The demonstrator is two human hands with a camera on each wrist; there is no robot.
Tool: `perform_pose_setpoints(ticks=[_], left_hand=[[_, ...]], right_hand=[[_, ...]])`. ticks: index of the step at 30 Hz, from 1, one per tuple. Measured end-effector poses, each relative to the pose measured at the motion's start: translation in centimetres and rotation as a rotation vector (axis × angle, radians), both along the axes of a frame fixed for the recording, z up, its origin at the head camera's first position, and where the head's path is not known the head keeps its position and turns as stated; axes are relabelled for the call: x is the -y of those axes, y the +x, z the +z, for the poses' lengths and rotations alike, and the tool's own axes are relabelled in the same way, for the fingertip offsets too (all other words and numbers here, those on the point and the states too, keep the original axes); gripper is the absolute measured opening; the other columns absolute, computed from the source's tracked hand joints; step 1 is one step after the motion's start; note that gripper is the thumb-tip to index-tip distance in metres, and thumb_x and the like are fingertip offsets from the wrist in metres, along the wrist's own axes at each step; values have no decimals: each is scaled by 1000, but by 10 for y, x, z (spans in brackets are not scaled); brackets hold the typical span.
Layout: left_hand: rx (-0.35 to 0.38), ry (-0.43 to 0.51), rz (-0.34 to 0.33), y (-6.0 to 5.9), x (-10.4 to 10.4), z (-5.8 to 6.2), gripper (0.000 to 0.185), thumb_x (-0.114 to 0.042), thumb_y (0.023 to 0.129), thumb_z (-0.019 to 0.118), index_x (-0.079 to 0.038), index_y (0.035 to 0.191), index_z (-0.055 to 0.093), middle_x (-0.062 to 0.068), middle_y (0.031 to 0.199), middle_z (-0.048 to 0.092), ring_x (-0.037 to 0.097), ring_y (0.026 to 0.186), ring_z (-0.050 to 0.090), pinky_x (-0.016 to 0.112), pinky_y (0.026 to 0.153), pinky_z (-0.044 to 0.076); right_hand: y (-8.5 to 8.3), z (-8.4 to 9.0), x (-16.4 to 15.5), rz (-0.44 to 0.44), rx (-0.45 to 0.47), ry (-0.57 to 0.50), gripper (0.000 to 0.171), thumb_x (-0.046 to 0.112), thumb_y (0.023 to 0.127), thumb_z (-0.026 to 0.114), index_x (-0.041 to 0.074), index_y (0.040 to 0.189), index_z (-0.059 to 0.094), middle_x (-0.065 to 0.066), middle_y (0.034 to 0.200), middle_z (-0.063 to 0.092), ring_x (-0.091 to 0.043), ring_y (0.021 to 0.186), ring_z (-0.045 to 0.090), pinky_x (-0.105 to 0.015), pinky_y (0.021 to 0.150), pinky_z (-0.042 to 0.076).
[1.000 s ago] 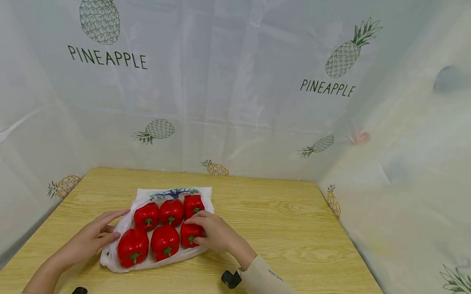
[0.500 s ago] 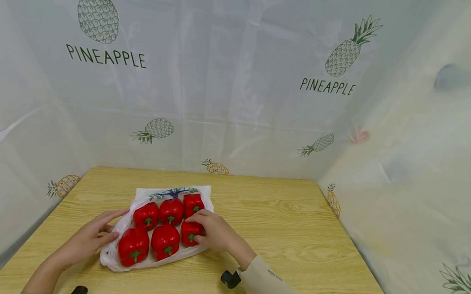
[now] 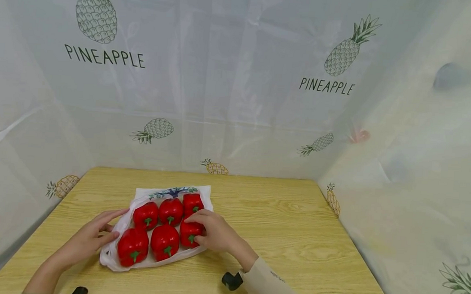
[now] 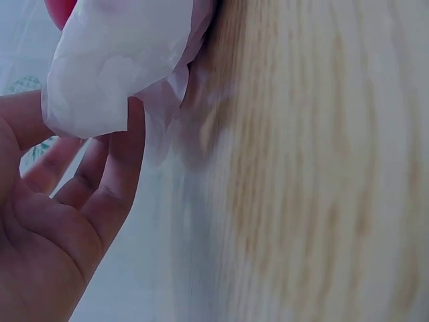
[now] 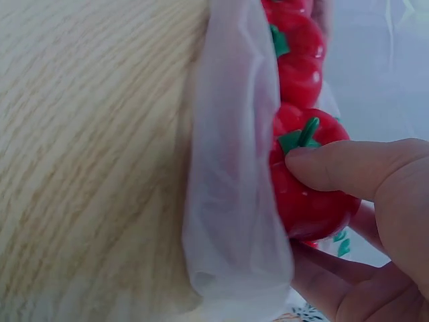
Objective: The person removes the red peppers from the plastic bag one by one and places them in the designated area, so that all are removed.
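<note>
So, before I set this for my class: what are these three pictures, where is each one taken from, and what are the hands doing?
No machine here: a person works bare-handed, wearing three cameras. The wide picture comes from the head, looking down at a wooden table. The two close-ups come from the wrists. On the table lies a white plastic bag with six red peppers on it. The right hand grips one pepper at the bag's right edge, thumb beside its green stem. The left hand, fingers relaxed, touches the bag's left edge.

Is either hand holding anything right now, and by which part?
The right hand grips a red pepper round its body, thumb beside the stem. The left hand only touches the white bag.
</note>
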State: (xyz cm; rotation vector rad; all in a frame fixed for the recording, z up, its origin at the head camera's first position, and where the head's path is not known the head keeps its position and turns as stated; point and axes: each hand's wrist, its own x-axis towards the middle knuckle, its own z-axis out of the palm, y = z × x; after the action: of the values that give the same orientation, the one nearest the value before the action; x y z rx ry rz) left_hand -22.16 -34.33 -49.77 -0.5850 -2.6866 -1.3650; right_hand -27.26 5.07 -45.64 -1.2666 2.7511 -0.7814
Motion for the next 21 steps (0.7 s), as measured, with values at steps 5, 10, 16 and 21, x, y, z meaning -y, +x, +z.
perform_pose_setpoints(ticks=[5,10,16,21], left_hand=[[-22,0,-4,0,1,-2,64,-5,102,69,-9,161,45,23,152,46,5,100,65,25,78,58],[-35,2,-17,1,1,-1,63,-2,102,68,-9,160,45,25,152,46,3,100,65,25,78,58],[-38,7,-34,1,0,2,63,5,101,67,-8,159,47,25,152,46,-1,101,63,25,78,58],[-23,-7,-22,2,-1,3,62,1,101,68,-10,159,47,24,153,47,-1,102,63,25,79,58]], right_hand=[[3,11,-3,1,33,-47,44,6,94,80,19,135,72,2,136,65,-5,96,57,-13,74,53],[4,20,-11,3,29,-86,45,6,94,80,18,136,71,1,138,65,-8,109,63,-15,84,54],[4,27,-26,5,22,-152,46,6,95,80,16,139,70,-1,140,65,-14,120,63,-18,91,55],[4,31,-41,-13,18,-195,49,5,95,79,17,141,68,-2,143,63,-15,116,65,-21,88,57]])
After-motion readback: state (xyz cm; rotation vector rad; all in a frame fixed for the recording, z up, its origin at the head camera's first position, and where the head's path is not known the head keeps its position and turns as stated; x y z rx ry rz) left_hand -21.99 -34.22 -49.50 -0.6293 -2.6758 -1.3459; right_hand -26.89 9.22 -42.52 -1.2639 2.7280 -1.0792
